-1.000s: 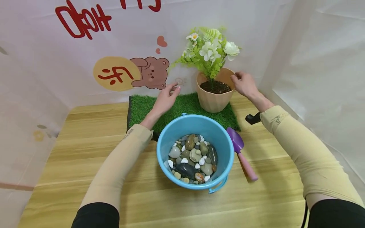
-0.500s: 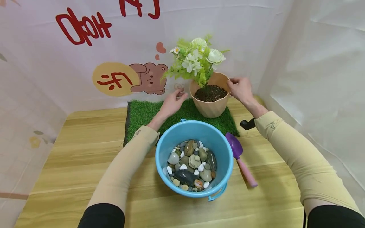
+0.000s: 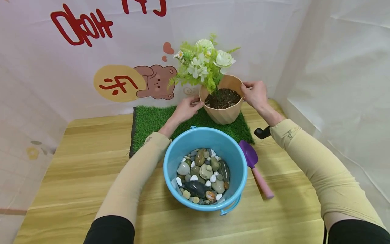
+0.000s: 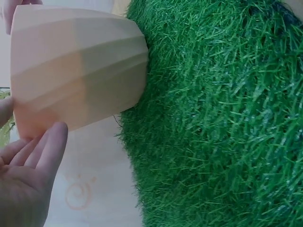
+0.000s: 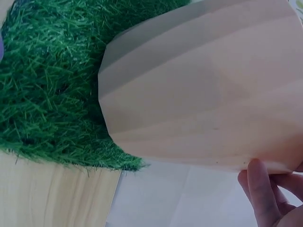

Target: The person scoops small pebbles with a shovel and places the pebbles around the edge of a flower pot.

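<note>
A peach fluted flowerpot (image 3: 223,116) with dark soil and an upright bunch of white flowers (image 3: 201,64) stands on a green artificial-grass mat (image 3: 152,118). At its right rim, my right hand (image 3: 256,95) pinches the pot's edge between thumb and fingers. My left hand (image 3: 186,109) is at the left rim, with the thumb by the edge and fingertips against the outer wall. The left wrist view shows these fingers (image 4: 54,146) on the pot's side. In the right wrist view, the right fingers (image 5: 258,184) lie on the pot wall near the rim.
A blue bucket (image 3: 240,183) of wet pebbles (image 3: 196,188) stands in front of the mat, between the forearms. To its right lies a purple trowel (image 3: 250,154) with a pink handle. A printed white cloth (image 3: 262,40) hangs behind the wooden table (image 3: 76,169).
My right hand stays at the rim while the pot shifts slightly left and the flowers turn leftward. My left hand moves right and reaches the pot's left rim.
</note>
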Motion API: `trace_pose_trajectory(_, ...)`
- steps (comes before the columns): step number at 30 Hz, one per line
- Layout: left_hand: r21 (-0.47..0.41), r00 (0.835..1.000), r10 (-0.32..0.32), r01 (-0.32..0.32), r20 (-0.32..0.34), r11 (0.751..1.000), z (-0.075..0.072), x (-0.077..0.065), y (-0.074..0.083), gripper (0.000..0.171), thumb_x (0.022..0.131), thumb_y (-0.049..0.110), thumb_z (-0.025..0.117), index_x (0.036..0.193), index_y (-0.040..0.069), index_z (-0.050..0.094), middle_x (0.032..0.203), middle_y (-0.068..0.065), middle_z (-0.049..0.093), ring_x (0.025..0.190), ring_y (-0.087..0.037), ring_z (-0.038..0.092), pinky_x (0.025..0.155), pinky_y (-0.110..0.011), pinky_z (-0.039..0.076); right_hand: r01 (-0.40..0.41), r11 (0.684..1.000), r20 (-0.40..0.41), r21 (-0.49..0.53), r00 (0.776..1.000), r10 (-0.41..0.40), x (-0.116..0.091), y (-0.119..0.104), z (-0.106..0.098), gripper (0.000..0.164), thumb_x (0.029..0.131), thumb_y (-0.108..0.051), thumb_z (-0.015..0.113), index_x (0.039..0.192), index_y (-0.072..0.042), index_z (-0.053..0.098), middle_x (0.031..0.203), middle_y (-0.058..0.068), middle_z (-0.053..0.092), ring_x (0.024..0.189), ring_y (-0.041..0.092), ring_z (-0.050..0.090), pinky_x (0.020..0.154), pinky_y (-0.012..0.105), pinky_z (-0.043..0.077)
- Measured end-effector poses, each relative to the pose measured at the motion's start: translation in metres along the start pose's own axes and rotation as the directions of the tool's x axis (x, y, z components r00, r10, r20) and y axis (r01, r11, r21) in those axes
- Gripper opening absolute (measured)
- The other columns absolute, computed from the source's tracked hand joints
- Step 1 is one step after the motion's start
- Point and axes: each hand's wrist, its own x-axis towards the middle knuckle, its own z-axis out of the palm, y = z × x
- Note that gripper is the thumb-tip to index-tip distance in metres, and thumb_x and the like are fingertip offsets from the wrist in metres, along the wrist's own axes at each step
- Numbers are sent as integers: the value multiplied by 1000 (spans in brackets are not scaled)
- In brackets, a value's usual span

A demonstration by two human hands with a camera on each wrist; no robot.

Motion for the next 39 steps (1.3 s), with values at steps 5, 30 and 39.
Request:
trace_pose_trajectory(5,-59,1000,7,-8,-10,998,1,-2,0,59,110,24,55,162,2,37,164,-20,47,146,-34,56,112,-46,58,24,999,-33,-24,999,-24,-5,-6,2,39,103,-23,51,129,-5,76,110,28,78,44,-14,53,43,12,43)
trace_pose_trajectory(30,28,989,89,-87,-116,996,-26,-36,0,57,108,26,60,160,9,44,160,-17,54,142,-33,60,111,-46,58,51,998,-27,35,998,-50,-19,-42,13,37,102,-19,53,127,-4,76,121,26,76,46,-18,49,47,7,43)
trace_pose_trajectory(39,120,980,136,-119,-148,986,-37,-63,-7,52,107,23,61,156,6,51,154,-18,60,141,-33,61,116,-42,55,65,996,49,62,996,-68,-29,-57,26,38,102,-17,53,128,-2,75,115,30,76,45,-9,54,45,11,43)
